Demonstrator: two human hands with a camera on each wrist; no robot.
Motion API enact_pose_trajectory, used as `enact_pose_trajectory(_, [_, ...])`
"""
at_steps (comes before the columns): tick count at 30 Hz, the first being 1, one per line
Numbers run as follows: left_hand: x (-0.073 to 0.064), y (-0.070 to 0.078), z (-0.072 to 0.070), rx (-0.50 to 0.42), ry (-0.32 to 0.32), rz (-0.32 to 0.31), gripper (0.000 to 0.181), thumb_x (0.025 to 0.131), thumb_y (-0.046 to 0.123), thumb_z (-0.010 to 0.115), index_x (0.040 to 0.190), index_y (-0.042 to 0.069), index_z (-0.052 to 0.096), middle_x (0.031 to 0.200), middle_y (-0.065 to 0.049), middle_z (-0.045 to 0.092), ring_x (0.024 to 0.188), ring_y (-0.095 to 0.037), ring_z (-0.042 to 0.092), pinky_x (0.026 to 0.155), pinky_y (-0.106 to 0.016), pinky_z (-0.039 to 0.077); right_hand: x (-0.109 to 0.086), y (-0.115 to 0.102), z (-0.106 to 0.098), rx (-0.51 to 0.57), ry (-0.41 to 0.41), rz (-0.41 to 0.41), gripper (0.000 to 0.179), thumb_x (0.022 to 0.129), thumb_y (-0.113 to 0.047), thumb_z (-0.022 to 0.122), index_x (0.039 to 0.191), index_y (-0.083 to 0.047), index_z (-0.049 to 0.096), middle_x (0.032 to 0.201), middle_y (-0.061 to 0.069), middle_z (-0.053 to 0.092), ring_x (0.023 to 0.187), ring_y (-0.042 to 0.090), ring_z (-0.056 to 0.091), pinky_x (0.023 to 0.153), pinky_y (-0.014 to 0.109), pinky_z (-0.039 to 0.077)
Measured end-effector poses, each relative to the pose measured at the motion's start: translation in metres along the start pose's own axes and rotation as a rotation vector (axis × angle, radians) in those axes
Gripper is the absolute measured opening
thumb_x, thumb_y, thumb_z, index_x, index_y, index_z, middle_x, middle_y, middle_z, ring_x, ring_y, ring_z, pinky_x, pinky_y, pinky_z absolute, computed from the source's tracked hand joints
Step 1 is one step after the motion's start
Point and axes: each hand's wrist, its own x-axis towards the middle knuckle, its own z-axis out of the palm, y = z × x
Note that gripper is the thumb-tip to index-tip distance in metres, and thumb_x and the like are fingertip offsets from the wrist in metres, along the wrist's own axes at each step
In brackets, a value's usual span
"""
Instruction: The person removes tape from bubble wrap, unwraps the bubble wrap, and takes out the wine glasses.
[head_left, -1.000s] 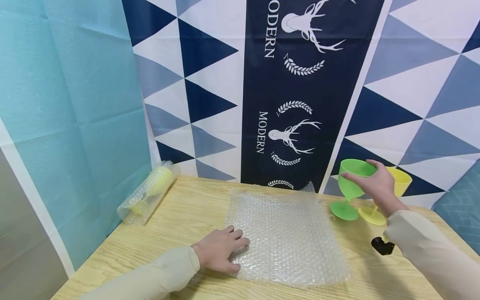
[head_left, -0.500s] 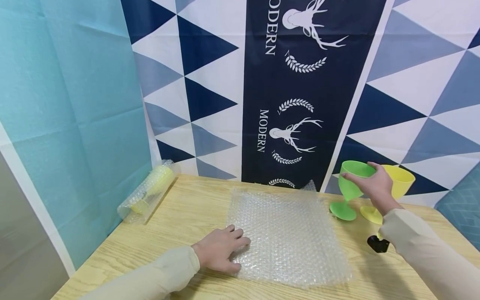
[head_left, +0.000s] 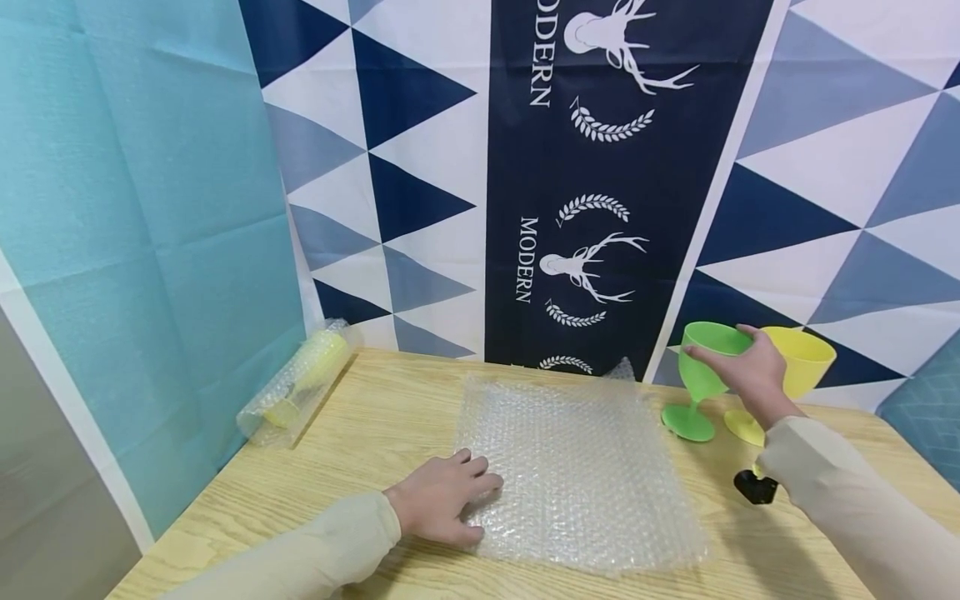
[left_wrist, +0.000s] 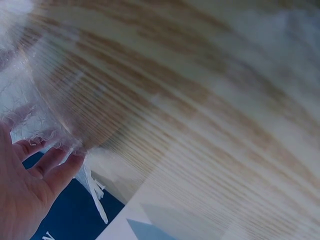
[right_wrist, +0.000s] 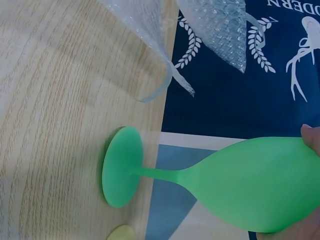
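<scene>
Your right hand (head_left: 753,372) curls round the bowl of the green goblet (head_left: 699,382), thumb on the near side and fingers at the far rim, closed only as far as the bowl lets it. The goblet stands upright within that grip, its foot below the hand at the tabletop (head_left: 360,467); you cannot tell from here whether it bears on the wood. Very little has changed over the last second: the goblet keeps its place, while your right wrist and sleeve now cover the yellow goblet's stem, which showed earlier. That yellow goblet (head_left: 808,364) stands just behind and to the right of the hand. Part of the small shift may be the head camera moving, so judge this as a steady hold rather than a carry; the goblet is not over the bubble wrap. Your left hand (head_left: 437,500) lies with fingers loosely spread, touching the left edge of the bubble wrap (head_left: 573,467), gripping nothing visible, and it has stayed there. The sheet spreads flat between your hands; beyond the left hand, farther left, lies a wrapped roll (head_left: 296,385) with something yellow inside.
</scene>
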Motion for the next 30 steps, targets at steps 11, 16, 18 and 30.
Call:
enact_pose_trajectory(11, [0.000,0.000,0.000,-0.008,-0.009,-0.003,0.052,0.079,0.051,0.058,0.124,0.026,0.052,0.097,0.008,0.052,0.082,-0.006,0.040,0.060,-0.015,0.032,0.002,0.003,0.006,-0.006,0.014,-0.028,0.109,0.079,-0.058,0.067,0.151,0.002,0.012,0.144,0.036,0.032,0.121,0.046,0.039,0.090,0.051,0.047])
enact_pose_trajectory(16, [0.000,0.000,-0.002,-0.018,-0.022,-0.007,0.054,0.079,0.051,0.058,0.126,0.026,0.051,0.101,0.006,0.054,0.083,-0.007,0.041,0.061,-0.015,0.034,0.004,0.004,0.007,-0.020,0.008,-0.066,0.110,0.079,-0.058,0.067,0.151,0.003,0.012,0.143,0.037,0.032,0.121,0.047,0.039,0.091,0.055,0.046])
enact_pose_trajectory(18, [0.000,-0.001,-0.002,-0.020,-0.025,-0.007,0.054,0.080,0.051,0.058,0.127,0.025,0.051,0.102,0.006,0.054,0.083,-0.007,0.041,0.061,-0.016,0.034,0.005,0.005,0.007,-0.020,0.004,-0.075,0.110,0.079,-0.058,0.067,0.151,0.003,0.011,0.143,0.037,0.031,0.122,0.047,0.039,0.092,0.056,0.046])
enact_pose_trajectory(30, [0.001,-0.002,0.000,-0.023,-0.022,-0.006,0.054,0.079,0.051,0.058,0.126,0.026,0.051,0.101,0.007,0.054,0.082,-0.007,0.040,0.060,-0.015,0.033,0.004,0.012,0.009,-0.015,-0.001,-0.120,0.108,0.081,-0.048,0.071,0.151,0.005,0.007,0.142,0.039,0.030,0.121,0.050,0.039,0.092,0.059,0.045])
